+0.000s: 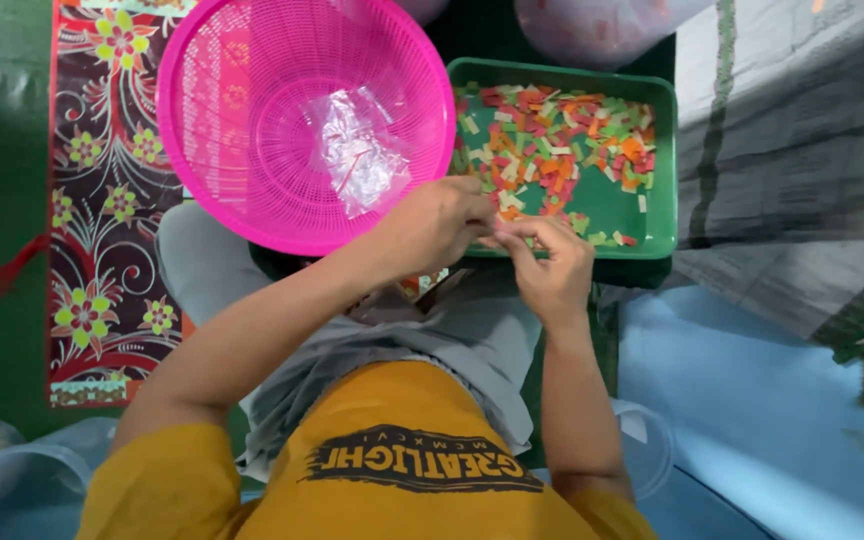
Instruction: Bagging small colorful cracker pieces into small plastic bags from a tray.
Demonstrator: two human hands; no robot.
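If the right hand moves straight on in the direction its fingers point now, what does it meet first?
The right hand points up and left, where its fingertips already meet the left hand. Past that, most likely the pink basket, though depth is unclear.

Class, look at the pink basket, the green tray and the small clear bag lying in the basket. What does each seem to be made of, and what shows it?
Pink basket: moulded plastic, judging by its fine regular mesh and uniform bright colour. Green tray: probably rigid plastic, with a smooth rim, rounded corners and a slight sheen. Clear bag: thin plastic film, transparent, crinkled and glinting.
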